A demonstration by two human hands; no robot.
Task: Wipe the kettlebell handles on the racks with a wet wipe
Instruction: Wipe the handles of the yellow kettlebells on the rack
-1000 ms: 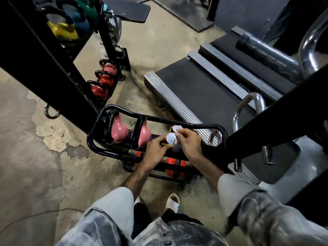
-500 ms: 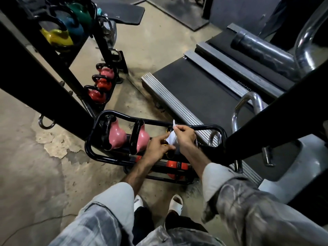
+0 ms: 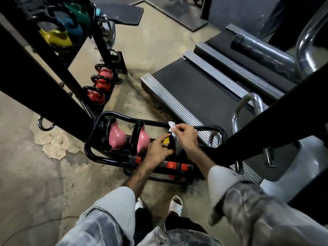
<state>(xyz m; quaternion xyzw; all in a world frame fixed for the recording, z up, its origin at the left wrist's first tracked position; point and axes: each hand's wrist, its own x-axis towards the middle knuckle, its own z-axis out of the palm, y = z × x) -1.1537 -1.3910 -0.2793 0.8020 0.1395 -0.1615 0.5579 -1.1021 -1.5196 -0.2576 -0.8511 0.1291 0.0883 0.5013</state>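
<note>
Black steel floor rack is the landmark; it stands on bare concrete. Right of the rack: treadmill deck. Beyond the rack, a taller stand carries red and pink kettlebells. Inside the rack, left end: two pink kettlebells, black handles upward. Right of these, a yellow kettlebell with black handle. Left hand has fingers curled around that handle's lower part. Right hand pinches a white wet wipe between thumb and fingertips, just above the handle at the rack's top rail.
</note>
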